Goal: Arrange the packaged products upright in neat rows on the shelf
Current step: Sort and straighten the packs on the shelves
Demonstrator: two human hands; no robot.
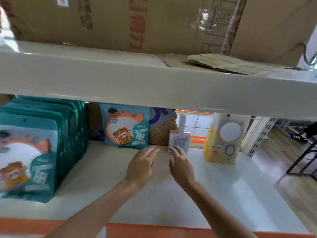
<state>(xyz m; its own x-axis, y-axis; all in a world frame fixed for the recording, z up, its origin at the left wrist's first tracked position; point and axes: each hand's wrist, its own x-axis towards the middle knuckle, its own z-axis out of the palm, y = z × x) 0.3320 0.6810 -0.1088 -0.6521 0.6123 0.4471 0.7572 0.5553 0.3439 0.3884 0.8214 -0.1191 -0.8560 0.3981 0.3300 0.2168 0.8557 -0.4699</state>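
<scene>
a: so, the right hand reaches to the back of the shelf, fingers loosely spread, fingertips at the lower front of a small pink package that stands upright; whether they grip it i cannot tell

b: and the left hand?

a: flat and relaxed, fingers straight and pointing to the back, holding nothing, just beside the right hand and just in front of a single teal pouch with a cartoon figure, which leans on a brown carton behind it

b: where are the other products?

a: a long row of the same teal pouches stands upright at the left side, front to back; a yellow pouch stands alone to the right of the pink package, well apart from it

b: anything above?

a: an upper shelf board carries big cardboard boxes; an orange rail runs along the near edge
</scene>
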